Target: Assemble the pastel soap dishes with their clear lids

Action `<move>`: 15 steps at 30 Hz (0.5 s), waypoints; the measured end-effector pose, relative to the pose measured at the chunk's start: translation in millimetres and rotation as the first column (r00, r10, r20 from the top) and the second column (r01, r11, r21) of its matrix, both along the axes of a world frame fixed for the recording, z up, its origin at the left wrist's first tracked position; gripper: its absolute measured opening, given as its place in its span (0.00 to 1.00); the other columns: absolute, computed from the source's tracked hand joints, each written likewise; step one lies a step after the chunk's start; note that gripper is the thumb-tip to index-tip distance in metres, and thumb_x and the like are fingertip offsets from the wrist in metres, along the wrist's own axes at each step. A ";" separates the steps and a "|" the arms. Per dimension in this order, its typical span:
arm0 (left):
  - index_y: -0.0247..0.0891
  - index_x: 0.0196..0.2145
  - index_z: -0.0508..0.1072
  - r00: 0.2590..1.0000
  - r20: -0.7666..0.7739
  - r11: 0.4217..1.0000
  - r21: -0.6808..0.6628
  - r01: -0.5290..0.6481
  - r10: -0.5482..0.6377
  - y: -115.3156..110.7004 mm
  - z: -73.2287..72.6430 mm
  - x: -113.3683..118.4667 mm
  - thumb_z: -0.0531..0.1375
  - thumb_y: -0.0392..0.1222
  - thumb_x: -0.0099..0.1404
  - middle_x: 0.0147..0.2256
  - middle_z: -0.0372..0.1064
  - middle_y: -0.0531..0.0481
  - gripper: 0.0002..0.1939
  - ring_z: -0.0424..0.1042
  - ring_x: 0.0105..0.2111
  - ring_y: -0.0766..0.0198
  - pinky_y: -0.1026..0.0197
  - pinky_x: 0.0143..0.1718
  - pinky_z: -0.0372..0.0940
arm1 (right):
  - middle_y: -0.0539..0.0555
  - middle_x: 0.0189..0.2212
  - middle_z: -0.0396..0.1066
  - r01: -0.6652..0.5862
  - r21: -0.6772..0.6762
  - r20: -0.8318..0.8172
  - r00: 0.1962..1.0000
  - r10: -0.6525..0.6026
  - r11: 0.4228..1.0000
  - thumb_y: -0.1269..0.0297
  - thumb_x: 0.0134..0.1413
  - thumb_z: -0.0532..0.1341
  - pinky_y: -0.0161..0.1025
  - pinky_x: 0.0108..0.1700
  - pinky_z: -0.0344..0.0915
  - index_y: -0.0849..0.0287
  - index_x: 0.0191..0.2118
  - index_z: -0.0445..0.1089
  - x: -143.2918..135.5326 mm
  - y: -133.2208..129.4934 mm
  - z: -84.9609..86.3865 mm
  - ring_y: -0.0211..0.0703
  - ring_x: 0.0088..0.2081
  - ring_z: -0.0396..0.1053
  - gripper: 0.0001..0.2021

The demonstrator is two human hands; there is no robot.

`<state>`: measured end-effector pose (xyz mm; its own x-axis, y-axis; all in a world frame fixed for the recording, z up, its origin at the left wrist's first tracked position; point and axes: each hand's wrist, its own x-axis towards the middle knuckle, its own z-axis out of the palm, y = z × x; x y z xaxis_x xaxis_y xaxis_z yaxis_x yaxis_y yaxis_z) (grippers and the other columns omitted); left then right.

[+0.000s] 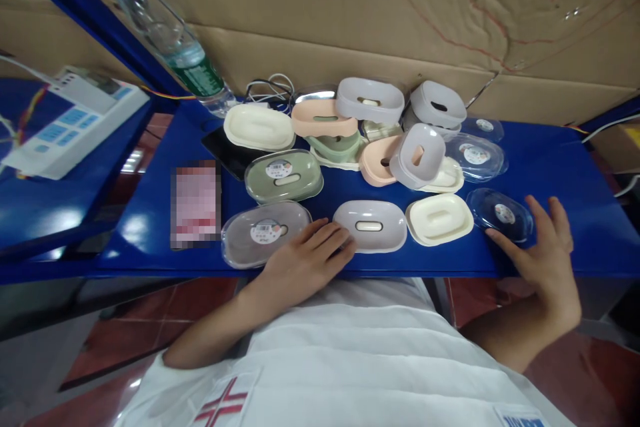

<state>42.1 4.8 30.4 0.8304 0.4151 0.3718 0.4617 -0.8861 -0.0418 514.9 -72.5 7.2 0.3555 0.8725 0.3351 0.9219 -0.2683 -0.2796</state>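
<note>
A blue bench (565, 200) stretches beneath and around the grey dish (373, 241). A water bottle (163, 30) stands well behind and left of the dish. The left hand (310, 257), fingers extended and relaxed, reaches over the dish's left rim; contact is unclear. The right hand (543, 253), thumb and fingers spread, is well right of the dish. Left of the dish lies a lidded grey box (257, 237); just right, a cream tray (440, 219); farther right, between right thumb and fingers, a clear lid (501, 215).
</note>
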 end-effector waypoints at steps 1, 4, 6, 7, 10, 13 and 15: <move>0.36 0.54 0.77 1.000 0.002 1.000 0.000 0.001 -0.001 0.1 0.3 0.3 0.63 0.31 0.74 0.52 0.79 0.43 0.13 0.78 0.53 0.53 0.48 0.63 0.72 | 0.70 0.77 0.54 -0.023 -0.036 -0.038 0.999 0.022 0.999 0.34 0.54 0.72 0.69 0.72 0.53 0.48 0.74 0.65 1.8 1.8 -0.6 0.74 0.76 0.53 0.47; 0.35 0.54 0.77 1.000 0.003 1.000 0.011 0.009 -0.009 0.7 2.4 0.5 0.63 0.30 0.73 0.51 0.79 0.43 0.13 0.78 0.52 0.52 0.47 0.62 0.73 | 0.67 0.70 0.68 -0.081 -0.013 -0.111 0.991 0.079 0.997 0.41 0.58 0.73 0.59 0.71 0.61 0.49 0.68 0.73 3.6 6.1 -1.2 0.67 0.71 0.65 0.37; 0.34 0.54 0.77 1.000 0.001 1.000 0.023 0.010 -0.010 1.0 4.2 -0.2 0.62 0.28 0.73 0.51 0.79 0.42 0.14 0.78 0.53 0.51 0.49 0.59 0.74 | 0.65 0.66 0.73 -0.052 0.104 -0.092 0.994 0.062 0.993 0.45 0.58 0.74 0.58 0.69 0.64 0.48 0.66 0.75 -1.7 4.0 4.7 0.67 0.67 0.70 0.32; 0.33 0.54 0.77 1.000 0.000 1.000 0.027 0.010 -0.010 1.1 4.9 -0.9 0.61 0.28 0.74 0.52 0.79 0.42 0.14 0.78 0.54 0.51 0.51 0.57 0.75 | 0.63 0.66 0.73 -0.044 0.153 -0.084 0.995 0.057 0.987 0.46 0.59 0.74 0.60 0.69 0.65 0.46 0.66 0.74 -7.2 1.1 10.4 0.68 0.67 0.70 0.32; 0.32 0.54 0.76 1.000 0.008 1.000 0.024 0.013 -0.014 0.9 5.5 -4.4 0.57 0.26 0.75 0.52 0.79 0.40 0.14 0.78 0.56 0.51 0.56 0.48 0.77 | 0.54 0.71 0.68 -0.195 0.150 -0.137 0.967 0.216 0.969 0.52 0.63 0.72 0.62 0.72 0.63 0.31 0.70 0.69 -37.6 -9.4 34.0 0.68 0.71 0.66 0.31; 0.33 0.56 0.74 0.999 0.037 1.000 0.025 0.017 -0.018 -0.5 4.0 -8.6 0.56 0.25 0.75 0.54 0.78 0.39 0.16 0.79 0.56 0.51 0.59 0.42 0.77 | 0.53 0.73 0.64 -0.505 0.064 -0.202 0.838 0.507 0.861 0.54 0.63 0.72 0.61 0.72 0.65 0.33 0.72 0.66 -86.7 -7.8 50.5 0.66 0.72 0.65 0.34; 0.35 0.58 0.73 0.999 0.050 1.000 0.016 0.006 -0.007 -1.9 3.1 -11.0 0.56 0.25 0.75 0.55 0.77 0.38 0.17 0.79 0.55 0.51 0.58 0.43 0.77 | 0.58 0.74 0.63 -0.673 0.028 -0.185 0.723 0.666 0.739 0.53 0.64 0.72 0.62 0.71 0.67 0.42 0.74 0.63 -123.0 4.1 50.4 0.65 0.73 0.64 0.36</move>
<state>31.1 2.9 33.5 0.8133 0.4034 0.4193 0.4575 -0.8886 -0.0326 391.8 -68.4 57.6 -0.2780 0.9164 0.2880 0.8036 0.3861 -0.4530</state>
